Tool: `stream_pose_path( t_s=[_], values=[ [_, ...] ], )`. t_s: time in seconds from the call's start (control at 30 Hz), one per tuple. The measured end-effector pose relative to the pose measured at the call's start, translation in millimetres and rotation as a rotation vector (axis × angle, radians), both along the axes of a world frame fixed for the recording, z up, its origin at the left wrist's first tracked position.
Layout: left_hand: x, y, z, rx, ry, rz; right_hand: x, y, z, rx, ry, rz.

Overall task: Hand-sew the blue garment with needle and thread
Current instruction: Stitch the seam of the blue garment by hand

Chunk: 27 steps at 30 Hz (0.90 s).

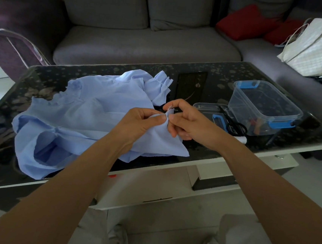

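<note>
A light blue garment [74,118] lies crumpled across the left half of the dark glass table [209,71]. My left hand [140,122] pinches a gathered fold of the garment between thumb and fingers, lifting it off the table. A thin needle [156,112] shows above my left thumb, pointing into the fold. My right hand [183,120] pinches the same fold from the right, its thumb and forefinger closed at the top where short white thread ends [170,108] stick out. The rest of the thread is too fine to see.
A clear plastic box [264,105] with blue clips stands at the table's right. Its lid [211,110] lies beside it with black scissors [234,124] on it. A grey sofa [143,42] with red cushions [246,22] and a paper bag [314,47] lies behind.
</note>
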<state>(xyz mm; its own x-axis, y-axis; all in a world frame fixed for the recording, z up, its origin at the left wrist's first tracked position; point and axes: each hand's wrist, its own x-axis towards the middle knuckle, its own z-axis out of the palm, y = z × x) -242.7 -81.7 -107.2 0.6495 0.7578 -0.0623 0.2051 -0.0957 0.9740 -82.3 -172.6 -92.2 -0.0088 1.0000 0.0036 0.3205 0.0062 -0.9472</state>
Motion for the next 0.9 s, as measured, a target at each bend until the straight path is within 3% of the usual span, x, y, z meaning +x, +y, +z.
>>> stream_pose_path(
  t_s=[0.23, 0.33, 0.43, 0.53, 0.7, 0.9],
  values=[
    [2, -4, 1, 0.03, -0.061, 0.101, -4, 4, -1, -0.008, -0.034, -0.074],
    [2, 1, -3, 0.049, -0.068, 0.225, 0, 5, -4, -0.064, -0.089, -0.091],
    [2, 7, -5, 0.048, -0.112, 0.38, 11, 4, -8, -0.123, -0.202, -0.253],
    [0, 10, -5, 0.063, -0.143, 0.482, 26, 0, -10, -0.331, -0.337, -0.312],
    [-2, 15, -5, 0.083, -0.154, 0.618, 35, -6, -17, -0.809, -0.457, -0.062],
    [-12, 21, -1, 0.135, -0.134, 0.755, 47, -12, -18, -0.877, -0.511, -0.128]
  ],
)
